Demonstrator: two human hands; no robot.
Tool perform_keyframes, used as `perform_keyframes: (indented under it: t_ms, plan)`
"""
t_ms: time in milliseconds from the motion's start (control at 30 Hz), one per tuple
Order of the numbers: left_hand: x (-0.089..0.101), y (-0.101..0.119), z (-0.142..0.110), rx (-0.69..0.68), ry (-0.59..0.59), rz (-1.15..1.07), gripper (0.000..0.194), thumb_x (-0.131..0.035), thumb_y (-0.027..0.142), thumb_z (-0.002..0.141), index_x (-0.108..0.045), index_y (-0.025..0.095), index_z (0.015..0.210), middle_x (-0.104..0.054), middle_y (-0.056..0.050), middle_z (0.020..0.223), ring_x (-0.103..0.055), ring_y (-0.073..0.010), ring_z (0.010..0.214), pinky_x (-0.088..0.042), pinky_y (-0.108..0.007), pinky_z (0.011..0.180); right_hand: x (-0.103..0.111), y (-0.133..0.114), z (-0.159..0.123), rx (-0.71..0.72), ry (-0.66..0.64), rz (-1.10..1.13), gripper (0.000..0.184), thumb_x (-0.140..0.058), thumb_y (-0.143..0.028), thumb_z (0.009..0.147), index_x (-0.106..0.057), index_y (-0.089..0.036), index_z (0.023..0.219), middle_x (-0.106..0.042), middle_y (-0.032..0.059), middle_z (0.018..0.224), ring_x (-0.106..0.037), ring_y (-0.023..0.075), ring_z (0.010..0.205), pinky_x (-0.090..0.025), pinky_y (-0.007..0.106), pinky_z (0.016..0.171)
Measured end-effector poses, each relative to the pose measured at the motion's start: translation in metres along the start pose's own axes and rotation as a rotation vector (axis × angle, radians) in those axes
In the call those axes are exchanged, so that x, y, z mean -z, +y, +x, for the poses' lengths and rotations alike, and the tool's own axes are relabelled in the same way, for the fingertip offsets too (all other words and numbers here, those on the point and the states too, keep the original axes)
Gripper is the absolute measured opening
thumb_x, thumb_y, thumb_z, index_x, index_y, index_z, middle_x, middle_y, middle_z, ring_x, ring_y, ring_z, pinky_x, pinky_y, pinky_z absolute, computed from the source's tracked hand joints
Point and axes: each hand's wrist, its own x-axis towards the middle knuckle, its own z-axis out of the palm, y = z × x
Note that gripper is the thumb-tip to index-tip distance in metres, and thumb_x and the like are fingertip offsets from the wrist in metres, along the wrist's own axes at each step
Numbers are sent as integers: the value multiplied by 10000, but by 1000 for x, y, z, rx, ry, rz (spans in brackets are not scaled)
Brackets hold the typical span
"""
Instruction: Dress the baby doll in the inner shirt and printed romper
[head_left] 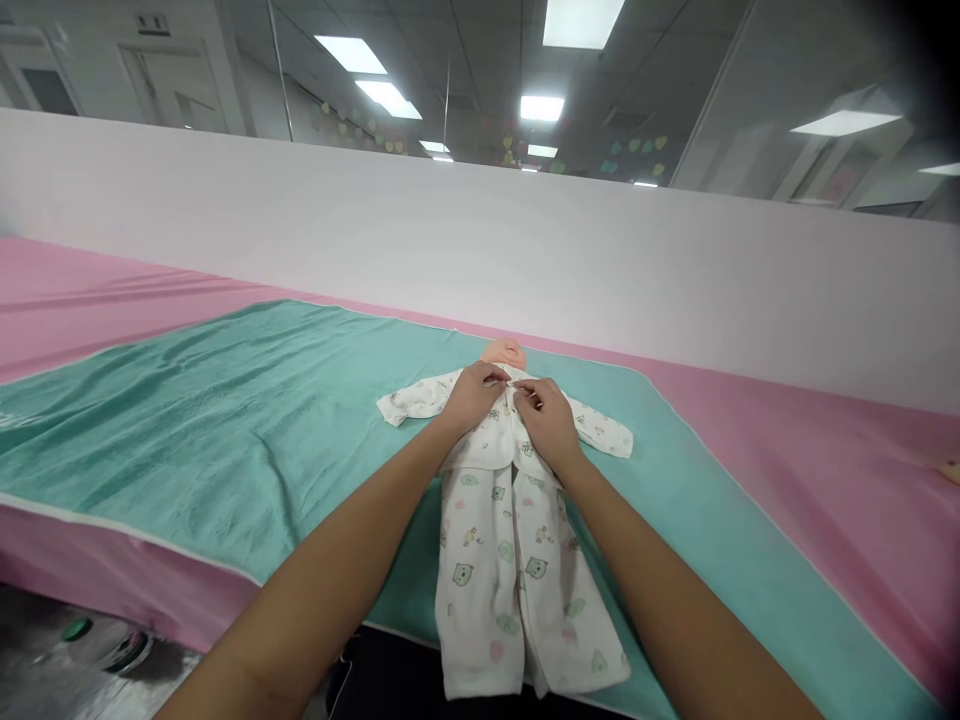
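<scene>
A doll [505, 352] lies on its back on a green towel [225, 420], its head toward the wall. It wears a white printed shirt [480, 448] with the sleeves spread out to both sides, and matching white pants [480, 590] whose legs hang toward me. Near the collar, my left hand [477, 393] pinches one front edge of the shirt. Close beside it, my right hand [546, 415] grips the other front edge, fingers bent. The fingertips almost meet over the upper chest; whether a button is between them is too small to tell.
Pink cover [750, 420] shows around the towel on the raised surface. Behind it stands a low white wall [480, 250] with glass panels [480, 90] above. A clear container with a green lid [77, 629] is on the floor at lower left.
</scene>
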Motion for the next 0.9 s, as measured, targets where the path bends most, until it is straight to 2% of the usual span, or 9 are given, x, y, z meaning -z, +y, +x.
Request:
perform_keyframes:
  t_ms: [167,233,367,467,533,633,767,900]
  plan:
    - [6,10,-12,17,-29,-34,105,-529,236,755,-605,171,788,-633,-20,852,-571,-161,841,-445,-282,784,13,-17,-9,-28,-232,-195,389,-575,-512,708,-561,-245,991,-538,28,884,-502,174,720,-362,290,595]
    - [7,13,-15,8,-58,-16,110,-524,256,757,-597,174,744,-627,-17,840,-562,-160,827,-439,-275,758,18,-20,-13,-53,-266,-259,383,-589,-510,689,-551,-241,959,-541,31,844,-490,177,683,-328,284,557]
    - [15,16,-17,-35,-145,22,197,-503,313,775,-596,178,666,-615,-15,787,-555,-160,801,-425,-267,728,24,-21,-20,-77,-259,-239,209,-543,-369,725,-523,-239,888,-560,9,754,-483,163,637,-306,274,548]
    - [24,19,-16,-25,-287,-26,215,-516,343,768,-634,184,684,-634,-18,804,-567,-159,790,-426,-255,697,25,-23,-24,-76,-247,-190,98,-501,-327,742,-494,-235,776,-565,-10,716,-475,150,625,-309,264,544]
    - [28,20,-15,-12,-381,-49,175,-545,327,740,-662,198,729,-648,-14,850,-572,-157,794,-428,-242,669,24,-25,-26,-69,-212,-186,96,-484,-317,749,-476,-228,713,-555,-15,687,-462,146,619,-309,261,543]
    - [31,22,-15,7,-425,-36,143,-570,284,701,-671,206,767,-652,-9,845,-571,-154,778,-416,-229,622,22,-25,-26,-63,-157,-172,133,-481,-307,749,-468,-218,651,-531,-19,633,-441,141,600,-305,263,542]
    - [31,25,-16,30,-434,-68,163,-569,314,717,-654,183,761,-621,-13,741,-532,-129,667,-372,-218,544,23,-20,-24,-160,-144,11,164,-511,-344,742,-529,-213,644,-516,-23,593,-429,134,571,-320,258,538]
    - [32,30,-18,60,-433,-149,210,-570,365,728,-635,166,734,-574,-7,667,-461,-96,549,-326,-212,484,24,-12,-21,-336,-146,374,211,-556,-423,729,-571,-213,710,-496,-30,585,-408,118,531,-303,242,497]
